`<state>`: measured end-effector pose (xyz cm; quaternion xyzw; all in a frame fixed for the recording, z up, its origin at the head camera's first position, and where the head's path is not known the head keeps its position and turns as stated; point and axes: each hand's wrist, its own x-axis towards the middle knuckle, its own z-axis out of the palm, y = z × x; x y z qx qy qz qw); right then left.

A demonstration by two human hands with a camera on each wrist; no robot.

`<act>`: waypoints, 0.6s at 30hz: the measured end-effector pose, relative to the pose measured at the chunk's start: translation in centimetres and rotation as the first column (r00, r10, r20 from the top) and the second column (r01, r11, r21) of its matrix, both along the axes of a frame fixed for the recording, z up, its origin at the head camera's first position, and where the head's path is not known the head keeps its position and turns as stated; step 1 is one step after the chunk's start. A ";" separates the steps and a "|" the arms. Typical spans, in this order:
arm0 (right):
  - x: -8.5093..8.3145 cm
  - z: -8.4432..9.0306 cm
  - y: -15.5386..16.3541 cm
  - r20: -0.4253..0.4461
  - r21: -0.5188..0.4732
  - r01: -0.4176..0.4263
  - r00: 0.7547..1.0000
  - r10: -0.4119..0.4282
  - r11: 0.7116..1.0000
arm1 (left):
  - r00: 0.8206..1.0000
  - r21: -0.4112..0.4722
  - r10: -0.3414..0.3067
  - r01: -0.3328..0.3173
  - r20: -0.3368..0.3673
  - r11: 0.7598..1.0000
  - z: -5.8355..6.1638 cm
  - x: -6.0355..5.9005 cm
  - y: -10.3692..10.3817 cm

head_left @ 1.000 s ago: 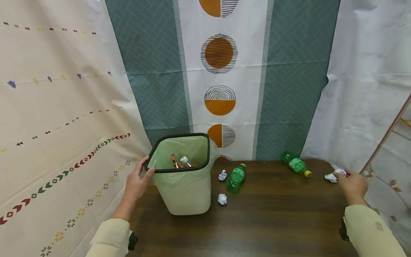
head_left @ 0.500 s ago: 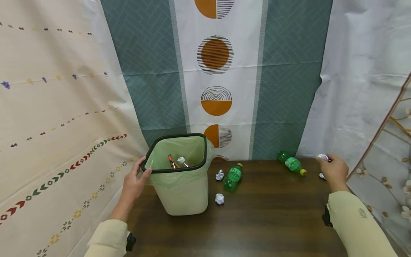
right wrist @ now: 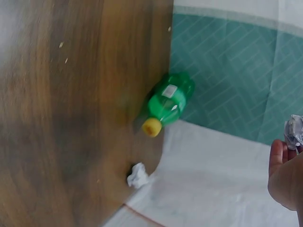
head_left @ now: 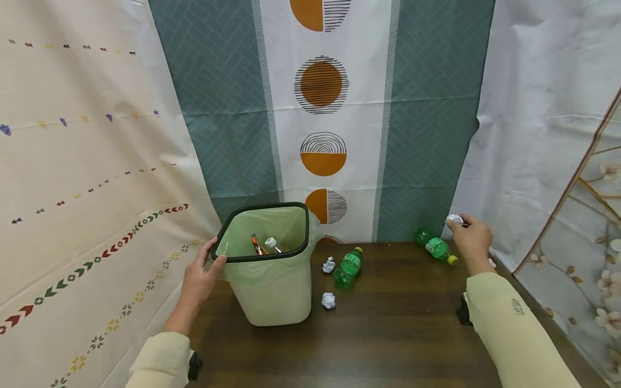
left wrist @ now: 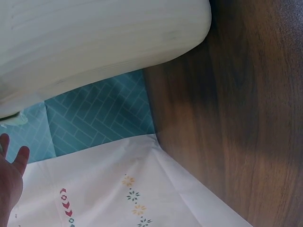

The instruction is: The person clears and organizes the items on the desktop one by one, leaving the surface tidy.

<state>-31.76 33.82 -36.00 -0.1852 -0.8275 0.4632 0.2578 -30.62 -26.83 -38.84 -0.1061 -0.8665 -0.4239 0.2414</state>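
A pale trash bin (head_left: 278,302) with a black rim and green liner stands at the left of the table. My left hand (head_left: 199,280) grips its near left rim, thumb on the front side; in the left wrist view, part of that hand (left wrist: 9,184) shows beside the bin. Inside lie a clear bottle with a white cap (head_left: 271,243) and an orange-red wrapper (head_left: 257,245). My right hand (head_left: 471,241) pinches a crumpled paper ball (head_left: 455,219), raised above the table near a green bottle (head_left: 438,248). The right wrist view also shows this paper ball (right wrist: 294,131) at the fingertips.
A second green bottle (head_left: 347,268) lies right of the bin, with two paper balls, one farther back (head_left: 329,264) and one nearer (head_left: 328,300). Another crumpled paper (right wrist: 138,175) lies at the table's right edge. Patterned cloths (head_left: 427,161) hang behind and at both sides.
My right hand has lifted a paper ball from the table's right end and carried it left and up. My left hand stays on the bin's rim. The view has shifted slightly.
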 end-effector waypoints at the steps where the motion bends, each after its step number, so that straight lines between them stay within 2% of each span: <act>1: 0.0 0.2 -0.4 -0.005 -0.006 -0.006 1.000 0.006 1.000 | 1.000 0.001 -0.001 0.001 0.004 1.000 0.0 0.0 0.0; 10: -0.5 1.4 -3.5 -0.015 -0.059 -0.052 0.999 0.051 0.997 | 1.000 0.007 0.012 -0.012 -0.004 1.000 -0.1 0.1 -0.1; 18: -0.8 3.0 -6.4 -0.076 -0.102 -0.107 0.992 0.099 0.989 | 1.000 0.011 0.005 -0.005 -0.008 1.000 0.0 0.1 0.1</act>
